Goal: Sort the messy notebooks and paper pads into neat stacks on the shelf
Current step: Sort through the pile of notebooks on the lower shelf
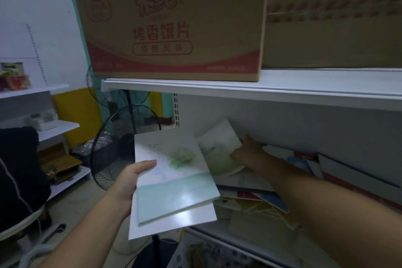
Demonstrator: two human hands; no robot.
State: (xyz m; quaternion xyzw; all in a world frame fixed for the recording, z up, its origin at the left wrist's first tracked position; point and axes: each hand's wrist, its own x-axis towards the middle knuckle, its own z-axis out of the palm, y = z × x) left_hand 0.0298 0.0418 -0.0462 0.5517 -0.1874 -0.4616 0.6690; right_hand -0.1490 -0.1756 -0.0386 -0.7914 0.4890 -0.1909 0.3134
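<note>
The box [174, 28] sits on the upper shelf board [282, 91]. Below the box and to its left, the left hand [132, 177] holds a small stack out in front of the shelf, with the thumb lying flat on top and the fingers hidden underneath. The stack is a pale green pad [174, 172] resting on a larger white pad [195, 217], both roughly level.

Directly below the box, inside the shelf bay, the right hand [245, 152] grips a green notebook [217, 148] by its right edge. The notebook is tilted up and its lower corner is just beside the green pad.

Below the box and to its right, under the right forearm, lies the messy pile [261, 198] of notebooks, overlapping at odd angles.

A fan [115, 148] stands below the box's left end, behind the left hand.
</note>
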